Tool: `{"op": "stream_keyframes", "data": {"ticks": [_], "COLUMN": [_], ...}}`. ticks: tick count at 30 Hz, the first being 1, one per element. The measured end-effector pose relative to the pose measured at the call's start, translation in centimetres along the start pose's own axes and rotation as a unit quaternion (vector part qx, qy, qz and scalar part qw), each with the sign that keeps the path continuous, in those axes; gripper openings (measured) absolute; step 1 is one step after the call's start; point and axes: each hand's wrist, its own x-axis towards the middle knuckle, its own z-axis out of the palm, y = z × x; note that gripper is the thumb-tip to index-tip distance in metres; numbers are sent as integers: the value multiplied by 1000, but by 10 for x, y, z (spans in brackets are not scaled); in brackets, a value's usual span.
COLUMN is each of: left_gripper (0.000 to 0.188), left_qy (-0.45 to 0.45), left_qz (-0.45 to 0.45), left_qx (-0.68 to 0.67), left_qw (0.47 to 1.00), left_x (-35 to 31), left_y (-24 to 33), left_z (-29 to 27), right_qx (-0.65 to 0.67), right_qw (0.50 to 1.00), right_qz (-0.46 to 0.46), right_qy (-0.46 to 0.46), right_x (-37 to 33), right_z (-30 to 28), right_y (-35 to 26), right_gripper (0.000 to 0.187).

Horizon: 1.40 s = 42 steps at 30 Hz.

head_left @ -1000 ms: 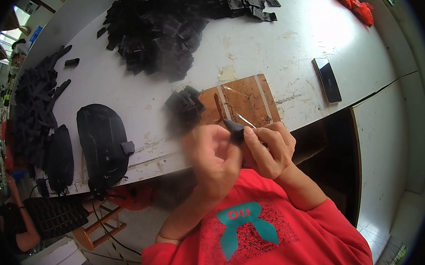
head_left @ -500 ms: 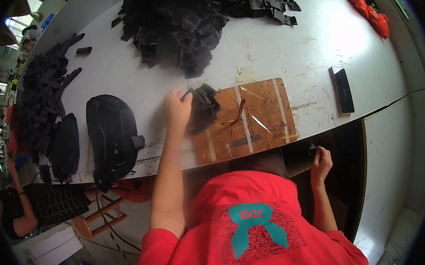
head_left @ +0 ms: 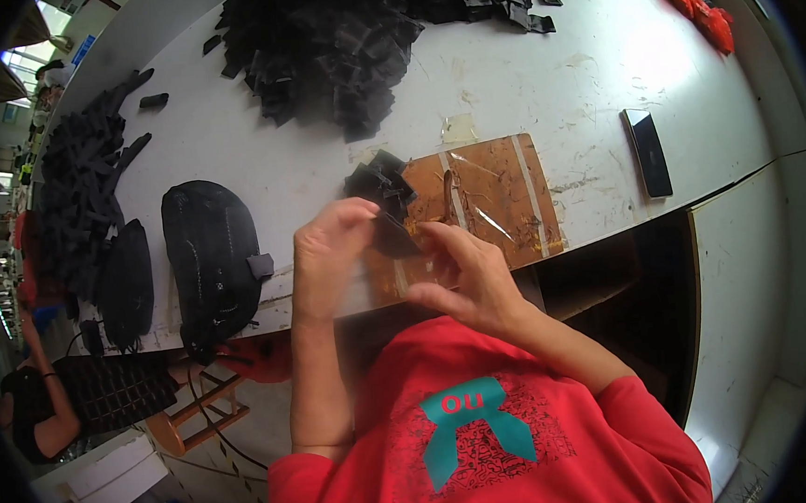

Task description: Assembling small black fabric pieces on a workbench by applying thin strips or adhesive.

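A small dark fabric piece [head_left: 399,237] hangs between my two hands over the brown board [head_left: 501,188]. My left hand [head_left: 323,248], slightly blurred, pinches its upper left corner. On the other side is my right hand [head_left: 472,279], thumb spread well away from the fingers; its fingertips reach the piece's right edge. Just beyond the hands, a small stack of black fabric pieces [head_left: 381,180] rests on the board's left part. A thin brown stick-like thing [head_left: 448,192] and clear tape strips are on the board.
A large heap of black pieces [head_left: 314,47] covers the table's far side. At left are a black pouch [head_left: 214,255] and a pile of black strips [head_left: 80,171]. A phone [head_left: 648,153] lies at right, red bags [head_left: 689,2] far right. Another person's arm [head_left: 48,388] shows at far left.
My right hand has come up from below the table edge at right to the board. My left hand has moved back from the small stack toward me, with a fabric piece.
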Motion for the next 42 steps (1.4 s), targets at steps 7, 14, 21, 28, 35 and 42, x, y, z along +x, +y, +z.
{"op": "stream_keyframes", "data": {"ticks": [7, 14, 21, 28, 35, 42], "left_gripper": [9, 5, 4, 8, 8, 21], "left_qy": [166, 113, 86, -6, 159, -71], "left_qz": [-14, -111, -157, -70, -36, -161], "left_qx": [-114, -153, -213, -192, 11, -479], "left_qw": [980, 975, 961, 979, 987, 860], "left_x": [-34, -34, -36, -39, -44, -30], "left_y": [-7, -4, -2, -6, 4, 2], "left_z": [42, 53, 49, 48, 71, 49], "right_qx": [-214, -322, -189, -18, -191, 91], "right_qw": [957, 914, 978, 997, 961, 989], "right_qz": [-157, -226, -85, -74, -162, 81], "right_qy": [116, 102, 9, 22, 121, 80], "right_x": [7, -2, -3, -2, -1, 1], "right_z": [12, 9, -9, -20, -4, -18], "right_y": [13, 22, 3, -11, -2, 2], "right_gripper": [13, 20, 27, 13, 16, 7]}}
